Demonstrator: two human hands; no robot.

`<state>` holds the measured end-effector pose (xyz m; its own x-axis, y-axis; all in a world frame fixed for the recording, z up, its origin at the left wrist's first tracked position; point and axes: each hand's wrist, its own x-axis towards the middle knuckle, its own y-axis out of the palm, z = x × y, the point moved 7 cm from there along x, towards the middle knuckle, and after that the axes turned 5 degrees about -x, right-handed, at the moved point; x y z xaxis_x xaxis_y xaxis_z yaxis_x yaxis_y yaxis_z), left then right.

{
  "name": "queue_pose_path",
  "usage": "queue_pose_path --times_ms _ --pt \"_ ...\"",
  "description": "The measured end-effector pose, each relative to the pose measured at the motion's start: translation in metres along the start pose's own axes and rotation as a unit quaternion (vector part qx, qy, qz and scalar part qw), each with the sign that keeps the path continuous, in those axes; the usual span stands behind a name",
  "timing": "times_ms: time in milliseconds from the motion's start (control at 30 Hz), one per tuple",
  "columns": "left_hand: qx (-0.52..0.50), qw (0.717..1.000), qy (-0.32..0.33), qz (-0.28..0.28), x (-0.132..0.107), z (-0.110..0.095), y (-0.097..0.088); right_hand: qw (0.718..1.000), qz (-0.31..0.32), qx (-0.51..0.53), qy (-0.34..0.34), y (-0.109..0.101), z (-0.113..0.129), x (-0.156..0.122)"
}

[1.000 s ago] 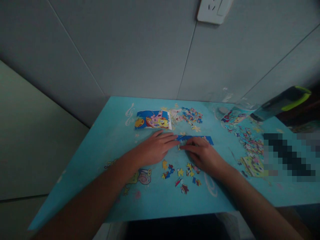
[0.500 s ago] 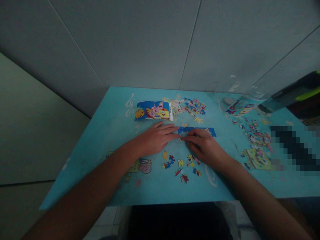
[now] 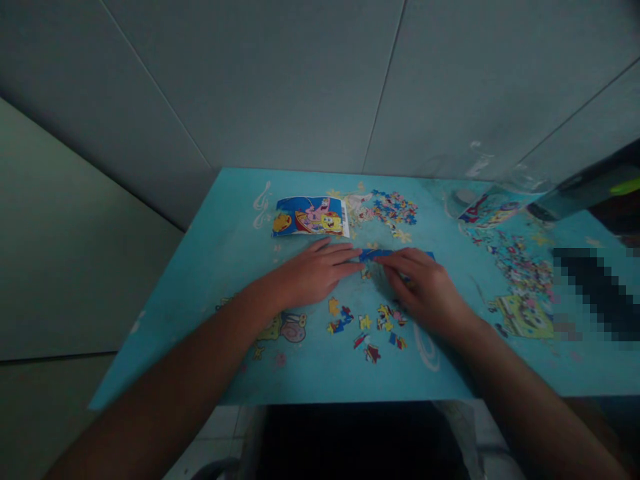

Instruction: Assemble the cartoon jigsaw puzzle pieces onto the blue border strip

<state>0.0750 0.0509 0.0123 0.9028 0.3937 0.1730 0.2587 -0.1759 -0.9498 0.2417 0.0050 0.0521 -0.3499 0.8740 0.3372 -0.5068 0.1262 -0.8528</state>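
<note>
Though illegible, cartoon card (image 3: 310,217) beyond left hand (image 3: 315,277); right hand (image 3: 430,290) on strip (image 3: 373,254)

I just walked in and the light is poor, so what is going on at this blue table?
A person works on a jigsaw puzzle with bare hands. The left hand lies flat with its fingertips at the left end of a joined blue strip, and the right hand rests on the strip's other part. Loose pieces lie near the wrists; the picture card lies behind, on the table.

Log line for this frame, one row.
left hand: flat, fingertips at blue puzzle strip | right hand: on strip | loose pieces: nearer table edge
</note>
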Motion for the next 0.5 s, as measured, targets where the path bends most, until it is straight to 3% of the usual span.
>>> queue_pose_path --times_ms 300,400,500 --pt "-0.007 1.000 -0.008 0.007 0.001 0.000 -0.001 0.984 -0.147 -0.014 0.095 -0.030 -0.011 -0.003" --pt "-0.010 1.000 -0.010 0.004 0.001 0.001 -0.001 0.984 -0.146 -0.011 0.099 -0.032 -0.013 -0.003" --pt "-0.015 1.000 -0.007 -0.004 0.000 0.002 0.000 0.992 -0.105 0.012 0.073 -0.024 -0.006 -0.002"
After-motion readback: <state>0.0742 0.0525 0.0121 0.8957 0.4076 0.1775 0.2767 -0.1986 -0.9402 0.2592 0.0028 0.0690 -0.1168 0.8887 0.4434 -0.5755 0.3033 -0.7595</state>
